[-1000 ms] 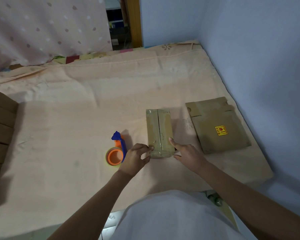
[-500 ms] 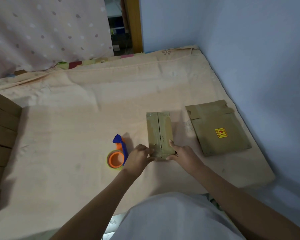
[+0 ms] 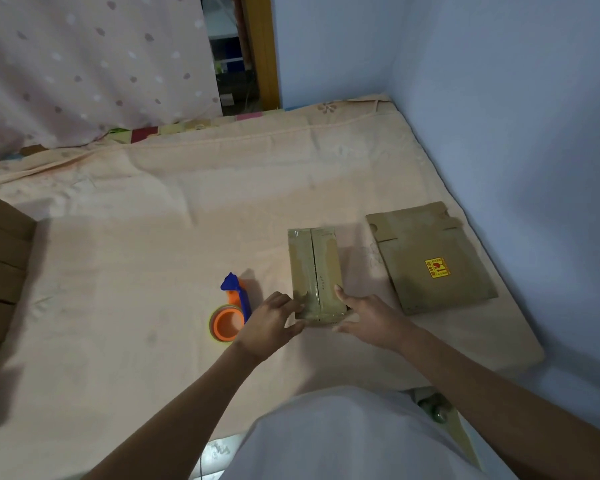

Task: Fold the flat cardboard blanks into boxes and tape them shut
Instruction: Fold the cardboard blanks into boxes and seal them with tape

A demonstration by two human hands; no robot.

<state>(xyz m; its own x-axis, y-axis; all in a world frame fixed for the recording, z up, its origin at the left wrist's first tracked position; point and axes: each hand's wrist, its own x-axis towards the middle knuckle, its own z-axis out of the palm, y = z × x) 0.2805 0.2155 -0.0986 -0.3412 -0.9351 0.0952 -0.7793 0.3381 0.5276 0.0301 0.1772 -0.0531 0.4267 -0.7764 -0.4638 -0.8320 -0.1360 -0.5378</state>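
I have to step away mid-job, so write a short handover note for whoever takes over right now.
Left hand: fingers curled on the near left corner of the folded box.
Right hand: fingers straight against the box's near right corner.
Tape dispenser lies left of the box; flat blanks lie to its right; finished boxes are stacked at far left.
Done: this box is folded, its top seam taped.
Left: set it aside, fold and tape the blanks.

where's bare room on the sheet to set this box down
Free: the wide sheet between the stacked boxes and the tape dispenser, and beyond the taped box. Crowded: taped box to flat blanks.
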